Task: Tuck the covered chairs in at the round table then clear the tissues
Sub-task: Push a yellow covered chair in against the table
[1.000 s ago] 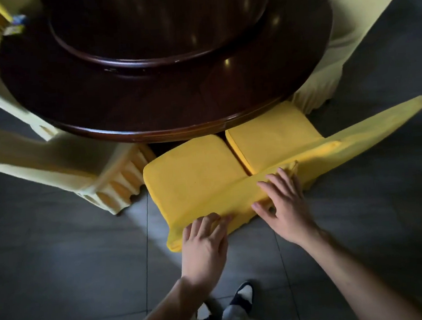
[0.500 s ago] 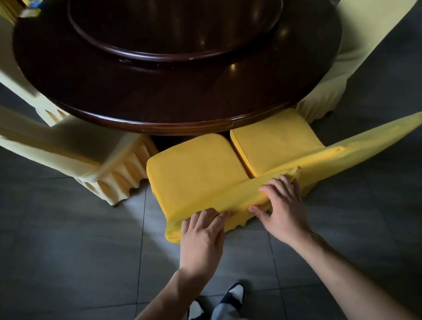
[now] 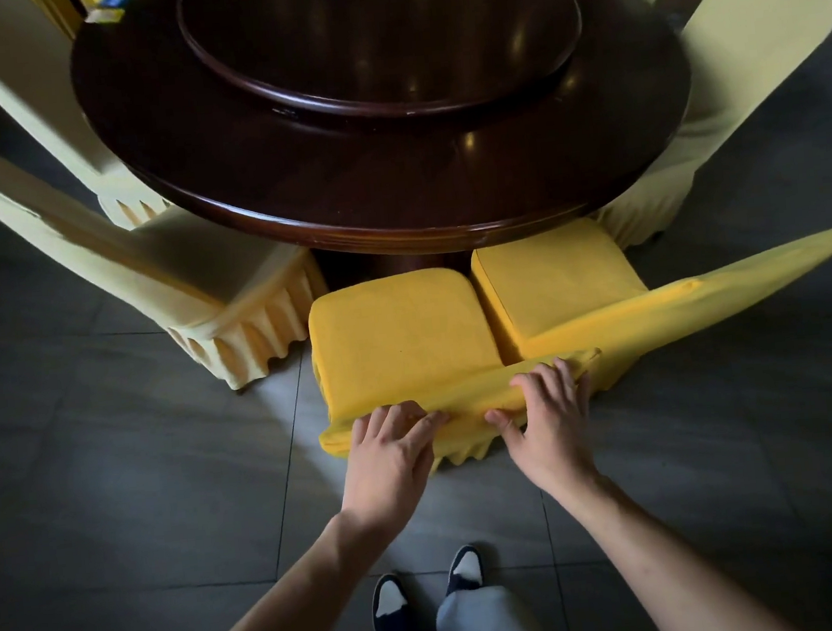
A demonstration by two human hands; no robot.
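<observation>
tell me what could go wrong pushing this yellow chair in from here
Both hands, left hand and right hand, grip only the yellow chair by its backrest top, so the loose cover may slip. Its seat sits tight against the neighbouring yellow chair, so they could snag.

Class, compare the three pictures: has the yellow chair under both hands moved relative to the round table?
Cannot tell. The chair sits a similar way short of the table rim throughout; the head camera itself shifts, so any small push by the left hand and right hand is unclear.
</observation>
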